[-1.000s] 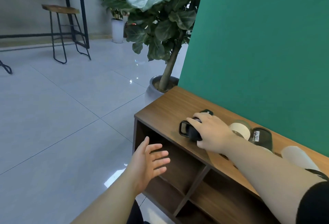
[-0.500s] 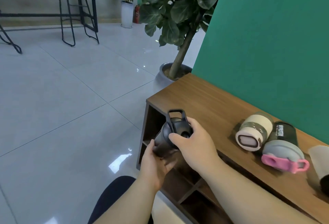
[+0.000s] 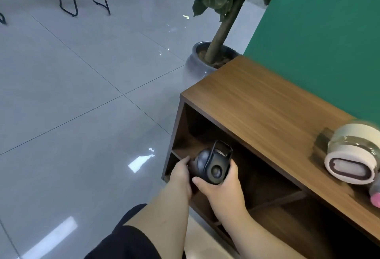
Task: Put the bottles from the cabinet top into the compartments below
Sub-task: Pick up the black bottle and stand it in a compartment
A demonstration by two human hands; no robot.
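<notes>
Over on the left it's just grey tiled floor (image 3: 72,94) with some glare patches. Moving in, the left hand (image 3: 181,173) is curled around the side of a dark bottle (image 3: 209,166), and the right hand (image 3: 223,186) is wrapped around its cap end from below, so both are closed on it. The bottle lies on its side, its carry loop sticking up, right at the mouth of the top left compartment (image 3: 197,135) of the wooden cabinet (image 3: 267,104). Behind the cabinet's corner sits a potted plant (image 3: 207,57). Further right, on the cabinet top, a cream bottle (image 3: 353,156) lies on its side, with a bit of pink lid (image 3: 375,199) peeking in at the edge.
</notes>
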